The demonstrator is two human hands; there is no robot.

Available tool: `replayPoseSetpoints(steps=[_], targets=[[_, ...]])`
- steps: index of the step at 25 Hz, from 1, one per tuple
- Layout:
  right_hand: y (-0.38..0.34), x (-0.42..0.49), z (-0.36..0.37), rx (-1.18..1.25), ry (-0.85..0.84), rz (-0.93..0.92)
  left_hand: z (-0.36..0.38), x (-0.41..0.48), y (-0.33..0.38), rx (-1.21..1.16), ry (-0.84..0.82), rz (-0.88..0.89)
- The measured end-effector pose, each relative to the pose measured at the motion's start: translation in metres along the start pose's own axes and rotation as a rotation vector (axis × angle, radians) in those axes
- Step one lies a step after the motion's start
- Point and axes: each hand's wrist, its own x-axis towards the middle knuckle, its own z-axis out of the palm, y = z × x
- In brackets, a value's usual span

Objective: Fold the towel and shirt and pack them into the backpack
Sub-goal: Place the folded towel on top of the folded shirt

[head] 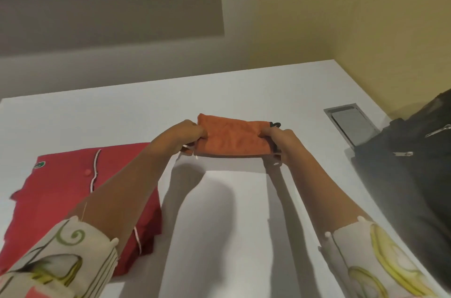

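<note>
A small orange towel (234, 138), folded into a compact rectangle, hangs a little above the white table (244, 200). My left hand (188, 135) grips its left end and my right hand (280, 141) grips its right end. A red shirt (73, 190) with a white-edged placket and a green logo lies folded on the table at the left, partly under my left forearm. The dark backpack (412, 175) sits at the table's right edge, with metal zipper pulls showing.
A grey metal cable hatch (351, 124) is set into the table at the back right, next to the backpack. A wall with a grey panel rises behind the table, and a yellowish wall stands to the right.
</note>
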Motion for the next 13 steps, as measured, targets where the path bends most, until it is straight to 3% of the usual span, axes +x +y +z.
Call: replayPoseSetpoints(steps=[13], targets=[[0.035,-0.155,0.199,-0.075,-0.268,-0.109,-0.165,-0.151,-0.195,-0.155,0.205,-0.156]])
